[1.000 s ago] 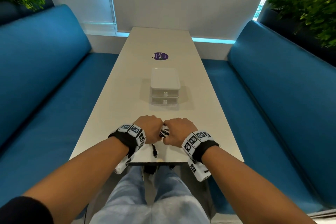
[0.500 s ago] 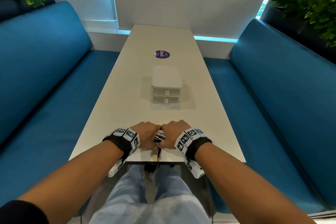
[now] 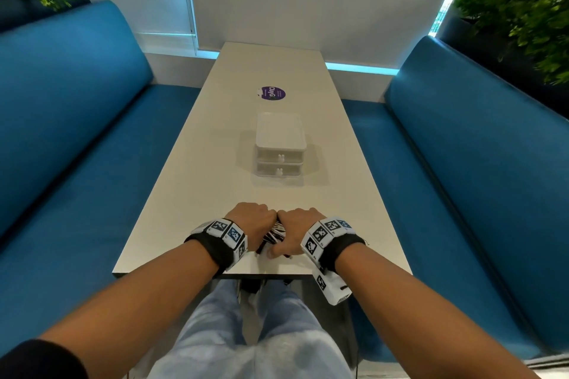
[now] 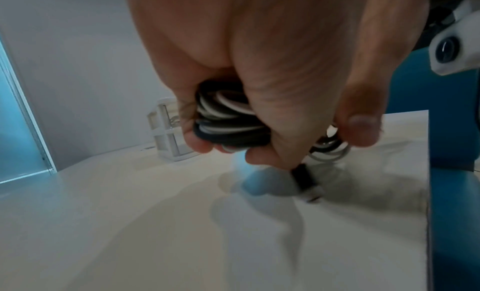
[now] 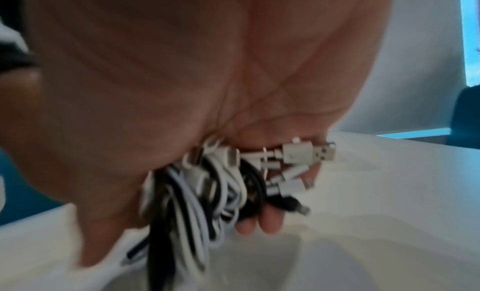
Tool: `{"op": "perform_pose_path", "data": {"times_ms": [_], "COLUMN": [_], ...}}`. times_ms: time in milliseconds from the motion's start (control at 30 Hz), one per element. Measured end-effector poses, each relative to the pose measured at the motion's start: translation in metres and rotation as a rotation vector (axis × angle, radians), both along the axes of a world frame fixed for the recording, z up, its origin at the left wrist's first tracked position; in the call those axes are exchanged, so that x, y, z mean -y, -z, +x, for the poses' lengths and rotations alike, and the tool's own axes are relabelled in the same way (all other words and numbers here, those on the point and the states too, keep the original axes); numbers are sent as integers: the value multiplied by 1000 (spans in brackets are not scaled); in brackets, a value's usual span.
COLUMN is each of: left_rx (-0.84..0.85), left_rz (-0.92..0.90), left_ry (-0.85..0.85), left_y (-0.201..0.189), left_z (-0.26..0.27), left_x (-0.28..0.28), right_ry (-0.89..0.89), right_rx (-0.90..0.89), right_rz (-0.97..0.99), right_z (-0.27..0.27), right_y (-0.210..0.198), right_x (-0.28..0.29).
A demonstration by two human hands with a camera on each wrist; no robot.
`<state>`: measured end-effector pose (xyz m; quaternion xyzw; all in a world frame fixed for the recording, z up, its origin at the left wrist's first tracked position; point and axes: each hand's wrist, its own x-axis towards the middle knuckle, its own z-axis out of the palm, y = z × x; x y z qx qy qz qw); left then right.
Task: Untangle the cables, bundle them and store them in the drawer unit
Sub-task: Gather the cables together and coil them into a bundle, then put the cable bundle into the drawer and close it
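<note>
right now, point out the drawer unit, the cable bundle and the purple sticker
drawer unit point(image 3: 280, 132): head view, on its lid
cable bundle point(image 5: 223, 184): right wrist view, on white loops
purple sticker point(image 3: 272, 93): head view, its middle

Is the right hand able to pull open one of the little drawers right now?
Probably not yet. The right hand grips the cables together with the left hand. Nothing lies on the table between it and the drawer unit, but its fingers are full.
</note>
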<state>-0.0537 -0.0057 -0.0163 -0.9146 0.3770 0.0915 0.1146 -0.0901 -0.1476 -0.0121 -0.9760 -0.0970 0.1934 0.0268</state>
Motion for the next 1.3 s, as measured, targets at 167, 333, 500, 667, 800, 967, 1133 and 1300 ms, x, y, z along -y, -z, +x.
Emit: {"op": "perform_pose_path", "data": {"times_ms": [167, 333, 500, 667, 800, 967, 1133, 1300], "left_rx": [81, 169, 251, 250, 238, 158, 35, -184], "left_rz": [6, -78, -134, -97, -134, -169, -147, -290], "left_ry": [90, 143, 175, 220, 143, -37, -176, -348], "left_y": [-14, -17, -22, -22, -20, -23, -17, -19], "left_z": [0, -5, -2, -1, -2, 7, 2, 10], "left_x": [4, 9, 5, 1, 4, 11, 16, 15], "right_ry": [129, 130, 246, 297, 282, 149, -36, -97], "right_rx": [-204, -86, -171, -169, -121, 63, 237, 347], "right_rz": [222, 123, 377, 467, 384, 95, -142, -187], "right_z": [6, 16, 13, 9, 14, 21, 17, 21], "right_y": [-29, -29, -33, -24, -24, -27, -17, -21], "right_x": [1, 8, 11, 7, 7, 4, 2, -2]}}
